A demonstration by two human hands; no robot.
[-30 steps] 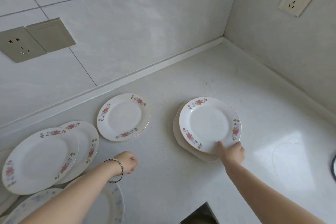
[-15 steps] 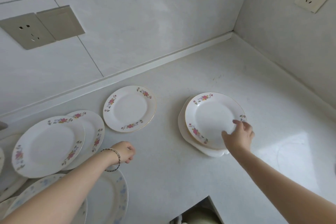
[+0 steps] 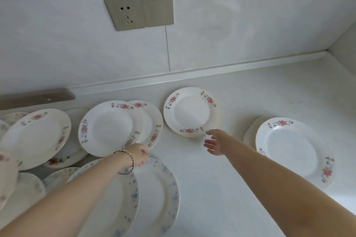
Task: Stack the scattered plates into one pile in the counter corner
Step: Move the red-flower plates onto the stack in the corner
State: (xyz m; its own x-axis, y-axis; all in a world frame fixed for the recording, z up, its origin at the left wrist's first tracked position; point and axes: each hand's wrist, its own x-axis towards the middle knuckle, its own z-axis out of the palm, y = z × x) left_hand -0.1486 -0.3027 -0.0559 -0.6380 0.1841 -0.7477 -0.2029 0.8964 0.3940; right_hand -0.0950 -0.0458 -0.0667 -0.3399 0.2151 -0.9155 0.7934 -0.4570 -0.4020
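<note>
A small pile lies at the right: a white plate with red flowers on top of a plain plate. One flowered plate sits alone in the middle near the wall. My right hand hovers just below its front rim, fingers apart, holding nothing. Left of it, two flowered plates overlap. My left hand, a bracelet on its wrist, has curled fingers at their front rim. Blue-flowered plates lie under my left forearm.
More flowered plates overlap at the far left. A wall socket and switch sit above the counter. A brown strip runs along the wall at the left. The counter corner is at the upper right.
My right hand let go of the pile's top plate and moved left to the lone plate, now open. My left hand moved up to the overlapping plates. The view swung left.
</note>
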